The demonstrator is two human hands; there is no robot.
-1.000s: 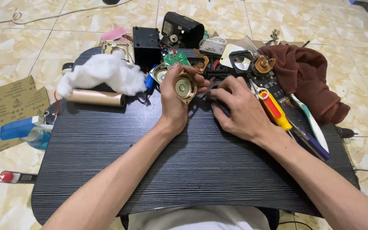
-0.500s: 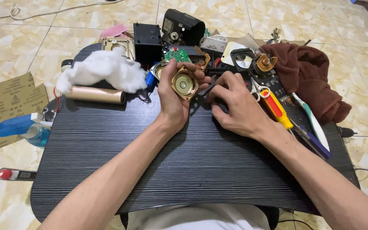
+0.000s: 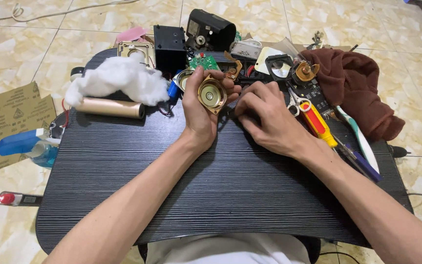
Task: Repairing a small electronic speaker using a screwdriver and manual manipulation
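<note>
Currently, my left hand [image 3: 200, 110] is gripping a round brass speaker driver [image 3: 212, 95], holding it upright above the black desk [image 3: 211, 195]. Just beside it, my right hand [image 3: 264, 117] is resting with fingers curled, touching the desk near a yellow-and-red screwdriver [image 3: 317, 123].

A flat brown cardboard sheet [image 3: 10, 117] with dark printed triangular marks and text lies on the tiled floor left of the black wood-grain table [image 3: 211, 195]. Just beside its lower edge lies a clear plastic spray bottle with a blue head [image 3: 25, 145]. No screens or signs show.
</note>
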